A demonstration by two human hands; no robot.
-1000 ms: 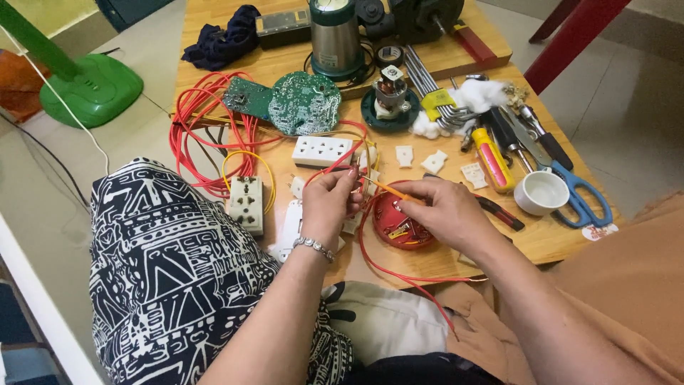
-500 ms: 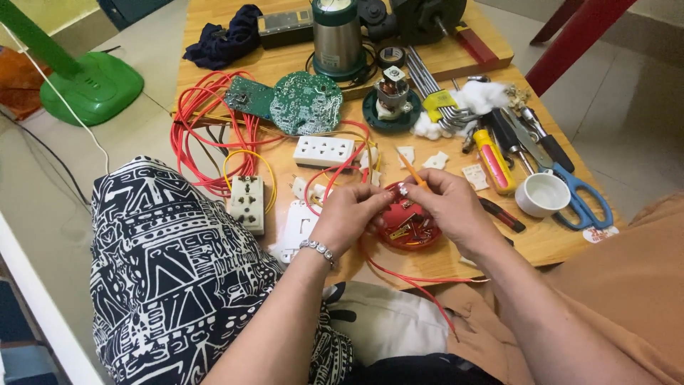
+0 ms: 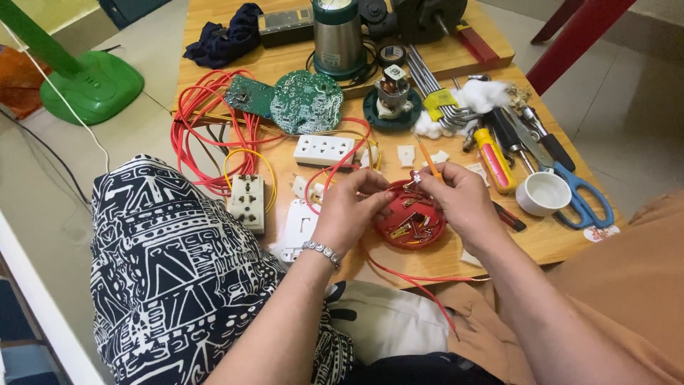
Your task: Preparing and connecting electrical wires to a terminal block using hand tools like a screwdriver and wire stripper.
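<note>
While your left hand (image 3: 353, 207) pinches a small part at the rim of the red round socket base (image 3: 411, 223), your right hand (image 3: 459, 199) grips a thin orange screwdriver (image 3: 428, 160), its shaft angled up and away from you above that base. The base lies flat on the wooden tabletop (image 3: 556, 239), near its front edge and directly between your two hands, with small metal contacts showing inside it. A red wire (image 3: 420, 281) runs from under the base and off the front edge toward your lap. Just left of your left hand lies a white faceplate (image 3: 299, 224), and beyond it a beige socket (image 3: 247, 202). To the right of your right hand stand a small white cup (image 3: 543, 194) and blue-handled scissors (image 3: 581, 199).
</note>
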